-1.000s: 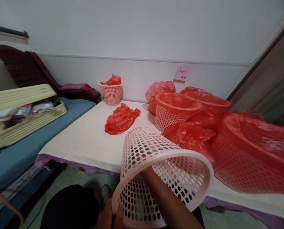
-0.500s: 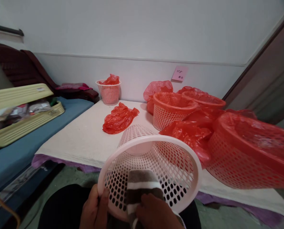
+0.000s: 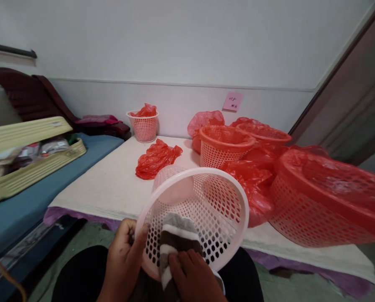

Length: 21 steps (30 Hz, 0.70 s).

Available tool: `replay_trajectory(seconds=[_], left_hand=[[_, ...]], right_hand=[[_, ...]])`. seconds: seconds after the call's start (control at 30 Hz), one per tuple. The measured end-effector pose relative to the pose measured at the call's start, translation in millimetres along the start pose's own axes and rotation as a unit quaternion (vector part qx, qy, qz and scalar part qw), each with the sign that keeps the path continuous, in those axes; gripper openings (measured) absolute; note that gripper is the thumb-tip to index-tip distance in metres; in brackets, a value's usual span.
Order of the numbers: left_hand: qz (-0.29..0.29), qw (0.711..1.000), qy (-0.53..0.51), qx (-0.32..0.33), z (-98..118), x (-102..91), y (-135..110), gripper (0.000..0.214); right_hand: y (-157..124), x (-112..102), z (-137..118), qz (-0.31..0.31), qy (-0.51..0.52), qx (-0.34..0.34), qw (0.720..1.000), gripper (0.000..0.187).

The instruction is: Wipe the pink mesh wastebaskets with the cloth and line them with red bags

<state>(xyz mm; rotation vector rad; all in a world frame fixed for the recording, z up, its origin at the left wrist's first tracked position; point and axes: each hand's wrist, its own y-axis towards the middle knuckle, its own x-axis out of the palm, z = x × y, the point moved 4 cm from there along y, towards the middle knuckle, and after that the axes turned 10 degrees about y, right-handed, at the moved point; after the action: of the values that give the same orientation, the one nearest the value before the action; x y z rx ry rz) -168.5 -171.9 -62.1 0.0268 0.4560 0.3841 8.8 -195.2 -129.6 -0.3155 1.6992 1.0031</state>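
Observation:
A pale pink perforated plastic basket is tipped with its mouth toward me, above my lap. My left hand grips its near rim, thumb inside and fingers wrapped outside. My right hand presses a brown and white striped cloth against the inside wall of the basket near the rim, fingers curled on the cloth.
A white padded surface carries a loose red plastic bag, a small lined basket at the wall, and several red-lined baskets on the right. An open yellow case lies on a blue mattress at left.
The basket has turned so its mouth faces me and moved slightly left. My right arm has come out of the basket, and the hand now holds the striped cloth at the rim.

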Motion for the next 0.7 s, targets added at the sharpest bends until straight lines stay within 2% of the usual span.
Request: replay_trajectory(seconds=[0.13,0.23,0.33,0.4,0.47,0.53,0.6,0.7], left_hand=[[-0.015,0.999,-0.034,-0.026,-7,3.5,-5,0.037],[-0.065,0.993,-0.069,-0.068,-22,14.8,-20,0.039],[-0.073,0.985,-0.114,-0.109,-36,25.2,-40,0.047],[-0.038,0.982,-0.123,-0.142,-44,26.5,-49,0.052],[-0.01,0.981,-0.118,-0.156,-50,24.5,-52,0.053],[-0.013,0.986,-0.092,-0.142,-53,21.2,-50,0.051],[-0.018,0.992,-0.054,-0.112,-55,17.2,-46,0.049],[-0.036,0.997,-0.021,-0.066,-53,16.4,-41,0.043]], right_hand=[[19,-8,-6,0.02,0.037,-0.002,0.999,0.039],[39,-20,-12,0.03,0.135,0.03,0.99,0.057],[52,-23,-13,0.033,0.273,0.106,0.956,0.069],[54,-20,-12,0.02,0.359,0.139,0.923,0.069],[53,-14,-8,-0.015,0.402,0.142,0.904,0.067],[50,-6,-1,-0.068,0.373,0.142,0.914,0.063],[49,2,12,-0.117,0.287,0.145,0.94,0.057],[53,14,41,-0.152,0.167,0.177,0.958,0.039]])
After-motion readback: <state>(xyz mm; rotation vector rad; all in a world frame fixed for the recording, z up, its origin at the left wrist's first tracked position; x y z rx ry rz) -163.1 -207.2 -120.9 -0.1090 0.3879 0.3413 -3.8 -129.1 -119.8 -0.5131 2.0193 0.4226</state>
